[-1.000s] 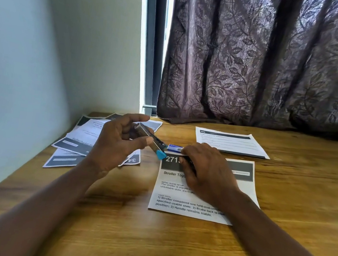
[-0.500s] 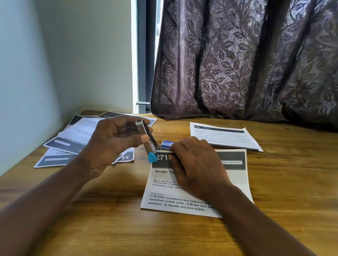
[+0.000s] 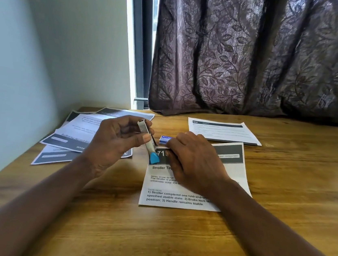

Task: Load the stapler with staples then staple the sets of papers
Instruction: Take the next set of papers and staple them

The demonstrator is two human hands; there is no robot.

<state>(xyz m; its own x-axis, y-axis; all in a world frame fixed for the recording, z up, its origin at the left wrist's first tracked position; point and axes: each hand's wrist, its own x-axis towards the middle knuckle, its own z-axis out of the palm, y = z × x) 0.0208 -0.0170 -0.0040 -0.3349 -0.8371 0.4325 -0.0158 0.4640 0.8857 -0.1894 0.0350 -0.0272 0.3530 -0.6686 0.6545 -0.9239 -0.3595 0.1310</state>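
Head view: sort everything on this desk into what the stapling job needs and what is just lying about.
Needed:
stapler, held in the left hand
staple box
paper set under the right hand
far paper set
spread sheets at left

Lying about:
curtain
window frame

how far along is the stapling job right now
Done: hard to confirm; no staple is visible in any sheet. In hand: the left hand holds the stapler at the top left corner of the stroller sheet, which the right hand presses flat. The staple box lies just beyond. Left: probably the sheets by the curtain and the pile by the wall.
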